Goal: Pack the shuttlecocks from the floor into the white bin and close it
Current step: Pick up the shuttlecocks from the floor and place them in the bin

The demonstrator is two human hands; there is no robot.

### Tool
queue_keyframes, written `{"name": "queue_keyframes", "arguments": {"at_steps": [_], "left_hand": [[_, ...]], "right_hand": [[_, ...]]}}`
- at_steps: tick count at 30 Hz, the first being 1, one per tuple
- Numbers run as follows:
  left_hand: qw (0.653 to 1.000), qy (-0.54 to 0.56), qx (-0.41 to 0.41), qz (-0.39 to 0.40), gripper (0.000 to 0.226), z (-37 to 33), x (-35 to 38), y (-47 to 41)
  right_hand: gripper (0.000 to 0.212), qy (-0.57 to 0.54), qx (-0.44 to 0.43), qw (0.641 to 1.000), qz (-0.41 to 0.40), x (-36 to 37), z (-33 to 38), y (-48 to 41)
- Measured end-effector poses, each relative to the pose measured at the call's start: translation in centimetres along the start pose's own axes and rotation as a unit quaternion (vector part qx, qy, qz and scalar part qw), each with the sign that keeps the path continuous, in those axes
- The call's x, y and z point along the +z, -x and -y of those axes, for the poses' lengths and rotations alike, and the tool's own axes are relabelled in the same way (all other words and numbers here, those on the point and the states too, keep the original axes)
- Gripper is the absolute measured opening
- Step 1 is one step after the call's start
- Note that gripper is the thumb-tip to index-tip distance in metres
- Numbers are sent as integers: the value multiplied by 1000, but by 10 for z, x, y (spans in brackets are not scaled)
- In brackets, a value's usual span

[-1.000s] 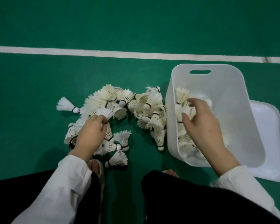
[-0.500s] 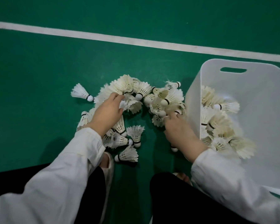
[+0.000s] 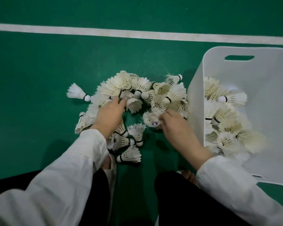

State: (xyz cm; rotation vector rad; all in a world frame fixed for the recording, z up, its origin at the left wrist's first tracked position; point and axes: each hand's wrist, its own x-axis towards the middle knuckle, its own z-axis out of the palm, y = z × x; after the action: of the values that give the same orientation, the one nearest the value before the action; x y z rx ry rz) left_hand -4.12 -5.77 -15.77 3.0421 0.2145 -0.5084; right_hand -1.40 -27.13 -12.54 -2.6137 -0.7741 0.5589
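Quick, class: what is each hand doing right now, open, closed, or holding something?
Left hand: fingers curled into the shuttlecocks on the floor; a firm hold cannot be told.
Right hand: closed on a shuttlecock, beside the bin.

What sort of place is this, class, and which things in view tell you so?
Probably an indoor badminton court: a green sports floor with a painted white line, and many feather shuttlecocks piled beside a white bin.
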Motion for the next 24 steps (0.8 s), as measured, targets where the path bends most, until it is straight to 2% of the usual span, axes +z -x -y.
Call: {"name": "queue_keyframes", "arguments": {"at_steps": [1,3,7,9,12,16,20,22,24], "left_hand": [[1000,-8,-5,-3,41,1,-6,1],[1000,-3,-23,-13,18,3,-19,7],[981,122,-87,-127,21,-7,-49,31],[963,200,-109,-143,19,-20,-52,43],[952,277,-95,-85,24,-45,-37,55],[961,263,-89,10,47,-58,-10,63],[964,210,-117,115,68,-66,13,64],[961,197,-137,138,67,-69,22,59],[959,196,-145,144,54,-70,27,52]], "right_hand": [[11,-8,-1,1000,-21,-1,0,-1],[15,-16,-4,998,-54,-3,1,-3],[18,-41,-9,995,-94,-8,4,-2],[17,-57,-10,994,-94,-8,4,-3],[13,-86,-1,992,-88,-6,5,-4],[10,-113,7,990,-90,-3,3,-5],[18,-122,20,989,-87,-2,1,-6],[21,-128,17,987,-90,-1,2,-6],[19,-165,27,981,-103,-2,3,-5]]}}
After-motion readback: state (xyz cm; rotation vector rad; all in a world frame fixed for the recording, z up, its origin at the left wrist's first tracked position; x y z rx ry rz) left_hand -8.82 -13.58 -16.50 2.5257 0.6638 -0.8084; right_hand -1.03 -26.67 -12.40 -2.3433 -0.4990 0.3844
